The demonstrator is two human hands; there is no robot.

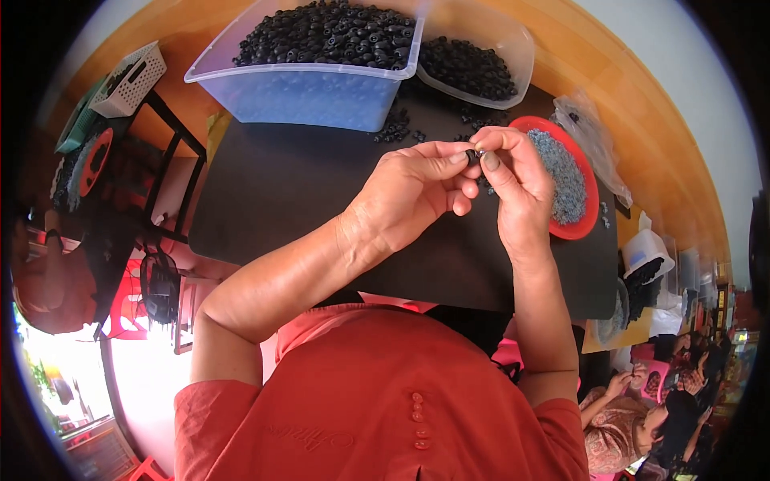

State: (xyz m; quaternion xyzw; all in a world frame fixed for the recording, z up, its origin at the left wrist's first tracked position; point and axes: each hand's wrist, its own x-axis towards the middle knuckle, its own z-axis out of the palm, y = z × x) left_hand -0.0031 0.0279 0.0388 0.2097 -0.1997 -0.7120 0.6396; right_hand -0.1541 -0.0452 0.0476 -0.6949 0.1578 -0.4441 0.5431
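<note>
Over the dark table [281, 184], my two hands meet fingertip to fingertip. My left hand [405, 188] pinches a small black cap-like part [472, 158] between thumb and forefinger. My right hand [525, 188] is closed in a pinch at the same spot; a tiny light bit shows at its fingertips, too small to name. Right beside that hand is a red round tray [591, 188] holding many small blue-grey pieces [559, 176]. Loose black parts [395, 128] lie on the table just beyond my hands.
At the back stand a large clear box [313, 96] and a smaller clear tub [524, 64], both filled with black parts. A clear plastic bag [597, 140] lies past the tray. Other people [634, 417] sit at the right; another person [52, 280] is at the left.
</note>
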